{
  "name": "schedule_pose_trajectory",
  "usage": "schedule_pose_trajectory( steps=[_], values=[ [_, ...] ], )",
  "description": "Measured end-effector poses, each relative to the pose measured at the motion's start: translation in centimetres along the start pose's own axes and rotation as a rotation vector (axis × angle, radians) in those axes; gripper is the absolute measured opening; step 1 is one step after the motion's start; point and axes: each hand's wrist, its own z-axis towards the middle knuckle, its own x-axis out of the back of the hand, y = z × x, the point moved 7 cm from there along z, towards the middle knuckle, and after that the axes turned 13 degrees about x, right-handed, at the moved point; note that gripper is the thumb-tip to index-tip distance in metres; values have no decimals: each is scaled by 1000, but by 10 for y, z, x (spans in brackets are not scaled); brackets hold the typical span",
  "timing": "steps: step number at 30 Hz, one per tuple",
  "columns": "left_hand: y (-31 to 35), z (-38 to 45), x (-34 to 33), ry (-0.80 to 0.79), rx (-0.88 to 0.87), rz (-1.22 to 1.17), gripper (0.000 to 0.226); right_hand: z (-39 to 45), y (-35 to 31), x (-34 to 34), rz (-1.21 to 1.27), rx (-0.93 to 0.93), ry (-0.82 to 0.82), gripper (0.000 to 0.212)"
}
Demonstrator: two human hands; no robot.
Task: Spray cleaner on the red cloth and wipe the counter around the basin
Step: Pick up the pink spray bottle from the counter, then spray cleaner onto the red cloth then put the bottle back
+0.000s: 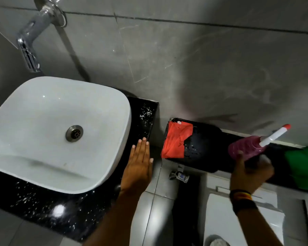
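A white basin (pixel 48 125) sits on a black speckled counter (pixel 48 208). My left hand (pixel 139 166) lies flat and open on the counter's right edge, beside the basin. The red cloth (pixel 175 141) is spread over the left end of a black ledge (pixel 208 148) to the right of the counter. My right hand (pixel 250 171) grips a pink cleaner bottle (pixel 245 148) with a white nozzle and red tip, tilted above the ledge and well right of the cloth.
A chrome tap (pixel 30 41) juts from the grey wall above the basin. A green cloth (pixel 303 166) lies at the ledge's far right. Below are a small valve (pixel 179 175), a white toilet (pixel 241 221) and a tiled floor gap between counter and ledge.
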Motion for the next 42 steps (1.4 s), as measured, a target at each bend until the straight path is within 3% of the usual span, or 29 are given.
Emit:
schedule_pose_trajectory(
  steps=[3, 8, 13, 18, 22, 27, 32, 37, 42],
  values=[
    [-2, 1, 3, -3, 27, 2, 59, 35, 16, 1, -25, -102, 5, 81],
    [-3, 2, -2, -35, 24, -1, 60, 72, 27, -18, -81, -185, -68, 72],
    [-2, 1, 1, -22, 17, -39, 60, 92, 29, -21, -109, -113, -102, 78],
    [-4, 1, 0, -22, 10, -57, 61, 105, -1, -13, 24, -32, -78, 64],
    [-5, 2, -4, -32, 17, -49, 62, 84, -30, -4, 142, -96, -267, 30],
    [-6, 1, -5, -25, 6, -59, 62, -19, -50, -19, 274, -219, -664, 18],
    [-3, 1, -3, -11, -7, -77, 62, -84, -27, -26, 72, -365, -760, 69],
    [-3, -1, -2, -18, -6, -77, 61, -99, -22, -34, 139, -436, -756, 57],
    [-4, 0, -2, -31, 5, -77, 62, -94, -24, -34, 60, -391, -727, 66]
  ],
)
